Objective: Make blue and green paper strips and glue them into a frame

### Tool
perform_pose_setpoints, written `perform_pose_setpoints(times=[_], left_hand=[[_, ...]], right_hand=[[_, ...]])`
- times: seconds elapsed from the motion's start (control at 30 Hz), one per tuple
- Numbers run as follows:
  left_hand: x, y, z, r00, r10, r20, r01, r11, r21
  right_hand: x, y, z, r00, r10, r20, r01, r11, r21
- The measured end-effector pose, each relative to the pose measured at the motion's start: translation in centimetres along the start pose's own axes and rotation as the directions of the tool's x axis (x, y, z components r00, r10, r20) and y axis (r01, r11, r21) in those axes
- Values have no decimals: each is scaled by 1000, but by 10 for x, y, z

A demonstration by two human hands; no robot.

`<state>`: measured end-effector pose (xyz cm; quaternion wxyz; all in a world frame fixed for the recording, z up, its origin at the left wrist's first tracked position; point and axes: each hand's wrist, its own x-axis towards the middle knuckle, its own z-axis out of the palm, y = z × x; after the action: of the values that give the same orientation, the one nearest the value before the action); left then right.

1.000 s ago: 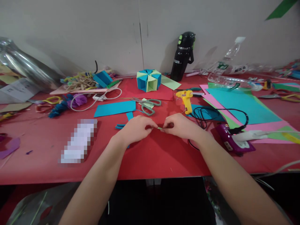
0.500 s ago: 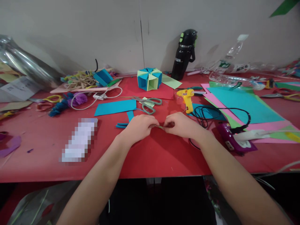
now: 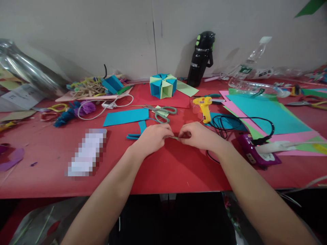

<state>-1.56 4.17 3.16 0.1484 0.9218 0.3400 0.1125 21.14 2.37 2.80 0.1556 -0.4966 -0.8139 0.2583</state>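
Observation:
Between my hands, a thin light-green paper strip (image 3: 175, 137) is mostly covered by the fingers. My left hand (image 3: 156, 137) pinches its left end, and my right hand (image 3: 194, 135) pinches the right end. Just beyond them lie grey-handled scissors (image 3: 163, 115) and a blue paper rectangle (image 3: 125, 117). A blue-handled tool (image 3: 133, 136) sticks out beside my left hand, partly hidden by it. Past my right hand rests a yellow hot glue gun (image 3: 203, 109). Farther back stands a ring of folded blue and light-green paper (image 3: 163, 86).
A purple power strip (image 3: 258, 151) with a black cable sits at right, near stacked coloured paper (image 3: 270, 114). Behind are a black bottle (image 3: 200, 61) and clear plastic bottles (image 3: 255, 86). A blurred-out phone-like object (image 3: 87, 153) lies at left. The table's front edge (image 3: 178, 193) is close.
Both hands keep almost the same place and grip on the strip. The view has shifted very slightly; nothing else has visibly moved.

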Motion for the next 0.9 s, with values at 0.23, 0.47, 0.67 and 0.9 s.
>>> perform_pose_setpoints(times=[0.23, 0.47, 0.67, 0.9], left_hand=[[2, 2, -2, 1000, 12, -11, -10, 995, 96], [2, 0, -3, 1000, 19, 11, -20, 997, 77], [4, -3, -1, 1000, 15, 13, -16, 998, 58], [5, -7, 3, 999, 35, -24, -35, 999, 1]], right_hand=[[3, 5, 3, 1000, -20, -4, 20, 1000, 22], [2, 3, 2, 999, -32, -7, 32, 999, 10], [2, 0, 1, 999, -33, -17, 32, 999, -44], [1, 2, 1, 1000, -2, -22, 2, 1000, 13]])
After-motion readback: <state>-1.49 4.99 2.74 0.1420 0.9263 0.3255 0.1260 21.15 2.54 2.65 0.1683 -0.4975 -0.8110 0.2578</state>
